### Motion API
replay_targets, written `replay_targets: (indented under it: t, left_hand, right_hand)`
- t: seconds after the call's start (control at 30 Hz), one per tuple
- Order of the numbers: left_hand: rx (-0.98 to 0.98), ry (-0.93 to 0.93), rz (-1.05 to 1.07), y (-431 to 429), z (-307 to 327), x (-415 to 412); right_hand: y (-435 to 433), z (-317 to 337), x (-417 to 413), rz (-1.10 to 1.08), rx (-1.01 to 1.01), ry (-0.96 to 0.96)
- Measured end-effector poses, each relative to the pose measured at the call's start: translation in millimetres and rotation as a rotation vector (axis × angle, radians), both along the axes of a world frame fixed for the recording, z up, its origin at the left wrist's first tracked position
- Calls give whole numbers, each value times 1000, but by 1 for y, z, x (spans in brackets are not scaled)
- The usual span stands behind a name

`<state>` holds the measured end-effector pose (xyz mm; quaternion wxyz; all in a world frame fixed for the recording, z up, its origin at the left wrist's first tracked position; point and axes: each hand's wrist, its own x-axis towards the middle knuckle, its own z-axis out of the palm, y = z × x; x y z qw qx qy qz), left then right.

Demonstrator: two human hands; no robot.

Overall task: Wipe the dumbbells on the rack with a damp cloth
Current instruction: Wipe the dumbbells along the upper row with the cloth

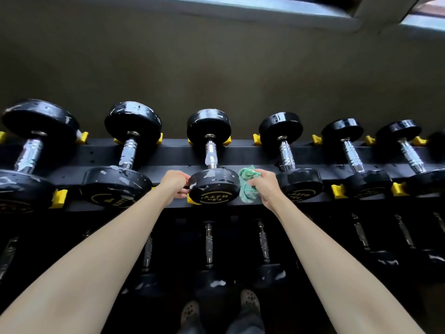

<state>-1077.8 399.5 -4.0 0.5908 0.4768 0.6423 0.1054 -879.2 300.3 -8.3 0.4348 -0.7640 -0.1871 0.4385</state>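
A black dumbbell [213, 186] with a chrome handle and a worn, wet-looking near head lies in the middle of the top shelf of the black rack [168, 150]. My left hand [174, 183] grips the left side of that near head. My right hand [263, 186] holds a bunched green cloth [248, 184] against the head's right side. Part of the cloth is hidden inside my palm.
Several more black dumbbells line the top shelf on both sides, seated between yellow cradles [59, 197]. A darker lower shelf holds further dumbbells [209, 244]. A dark wall rises behind the rack. My feet in perforated clogs [250, 300] stand close to the rack.
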Motion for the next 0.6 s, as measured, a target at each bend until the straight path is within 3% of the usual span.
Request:
replay_targets:
  t: [0.2,0.33,0.6]
  left_hand:
    - [-45,-70,31,-4,12,-6]
    - [-58,-143,72,-4,17,-18]
    - [-69,-158,98,-2,12,-43]
  right_hand:
    - [16,39,-32,89,158,-166]
    - [30,50,-61,266,126,-468]
    - [45,43,-82,553,85,-815]
